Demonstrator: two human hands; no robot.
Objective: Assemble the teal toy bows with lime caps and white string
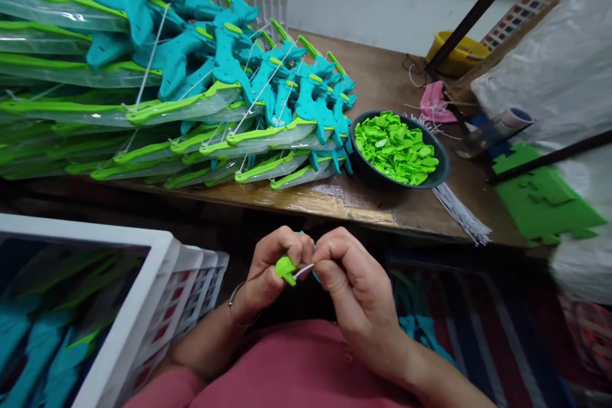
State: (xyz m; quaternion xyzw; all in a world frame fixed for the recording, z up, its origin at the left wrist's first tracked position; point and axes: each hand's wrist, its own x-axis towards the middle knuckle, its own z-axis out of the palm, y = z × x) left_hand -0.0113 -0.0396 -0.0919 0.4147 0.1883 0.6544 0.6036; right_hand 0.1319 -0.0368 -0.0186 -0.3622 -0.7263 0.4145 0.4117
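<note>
My left hand (272, 271) is closed in a pinch on a small green plastic piece (285, 269), held low in front of my body. My right hand (351, 290) is closed beside it, its fingers pinching a thin white string (304, 270) that runs into the green piece. A sliver of teal plastic shows behind the fingers. Both hands touch at the fingertips below the wooden table's front edge (335, 204). A dark bowl (437, 172) full of the same green pieces (394, 146) stands on the table just above my hands.
A large pile of teal and green toy bows (191, 83) in clear sleeves covers the table's left. A white crate (143, 306) holding more stands at lower left. White strings (461, 213), green foam sheets (540, 194), a pink item (435, 105) and a yellow bowl (461, 51) lie at right.
</note>
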